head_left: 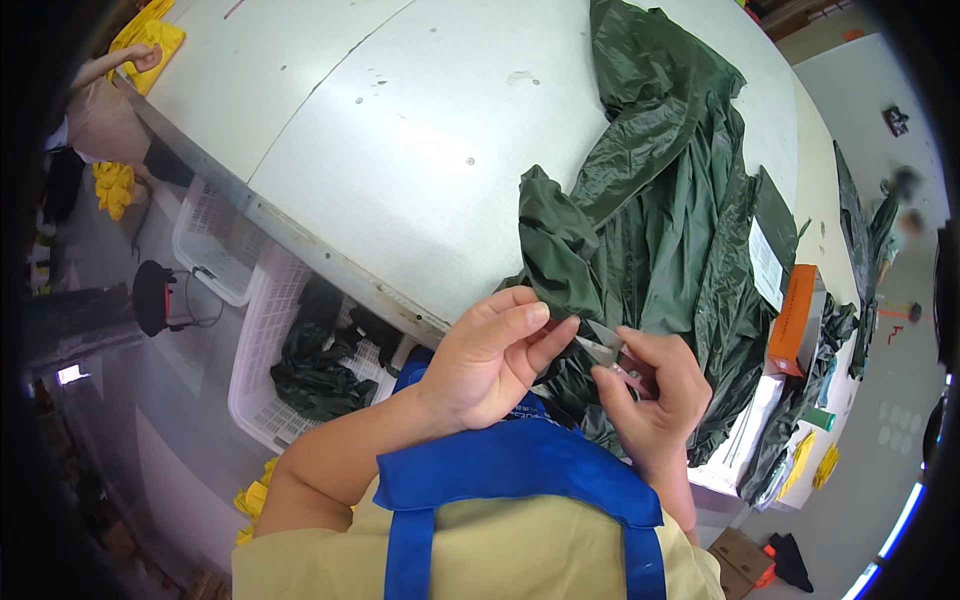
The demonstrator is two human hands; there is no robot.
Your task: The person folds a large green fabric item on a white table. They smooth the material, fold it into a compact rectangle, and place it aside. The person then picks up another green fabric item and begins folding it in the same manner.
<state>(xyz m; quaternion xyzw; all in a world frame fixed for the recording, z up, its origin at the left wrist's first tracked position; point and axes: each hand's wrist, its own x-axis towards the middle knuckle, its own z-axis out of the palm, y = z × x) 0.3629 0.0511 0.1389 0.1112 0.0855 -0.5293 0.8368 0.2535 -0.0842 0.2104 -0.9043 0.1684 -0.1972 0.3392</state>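
A dark green, thin, shiny garment (670, 230) lies crumpled over the right part of the table, spreading away from me. My left hand (490, 355) pinches an edge of it between thumb and fingers, just in front of my body. Close beside those fingertips, my right hand (655, 395) grips small thread snips (600, 350). Their pointed metal blades reach toward the pinched edge. Whether the blades touch the fabric or a thread, I cannot tell. Part of the snips' handle is hidden in my fingers.
White plastic baskets (250, 340) stand below the table's left edge, one holding dark green fabric (325, 365). On the right are an orange box (795, 320) and a white paper sheet (765, 265). Another person's hand (147, 57) rests by yellow fabric (160, 45) at the far left.
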